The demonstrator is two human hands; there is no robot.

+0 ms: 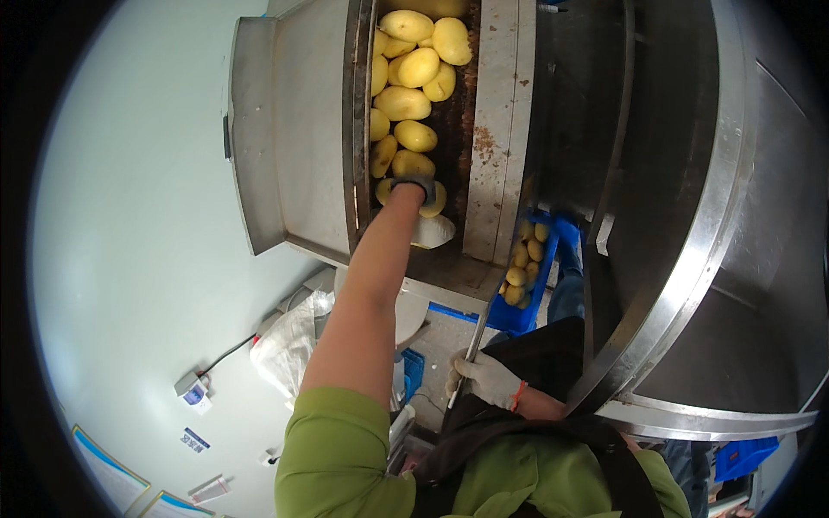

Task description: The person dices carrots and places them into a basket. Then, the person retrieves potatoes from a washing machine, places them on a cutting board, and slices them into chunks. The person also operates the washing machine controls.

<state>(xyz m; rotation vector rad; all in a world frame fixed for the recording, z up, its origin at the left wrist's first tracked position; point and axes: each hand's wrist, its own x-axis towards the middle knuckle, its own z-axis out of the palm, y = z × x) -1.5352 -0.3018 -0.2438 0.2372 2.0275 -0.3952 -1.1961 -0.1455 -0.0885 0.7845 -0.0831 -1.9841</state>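
My left hand reaches into a metal trough among yellow, apparently peeled potatoes. Its dark grey cuff shows, but the wrist and forearm hide most of the hand. A whitish rounded shape lies just below the cuff; whether it is the glove or a potato is unclear. Dark, rough rollers run along the trough beside the potatoes. My right hand, in a pale knit glove with an orange band at the wrist, is closed around a metal rod at the machine's near corner.
A hinged metal lid stands open at the left. Right of the trough, a blue crate holds more potatoes. A large curved steel rim fills the right side. Plastic bags and a wall socket with a cable are lower left.
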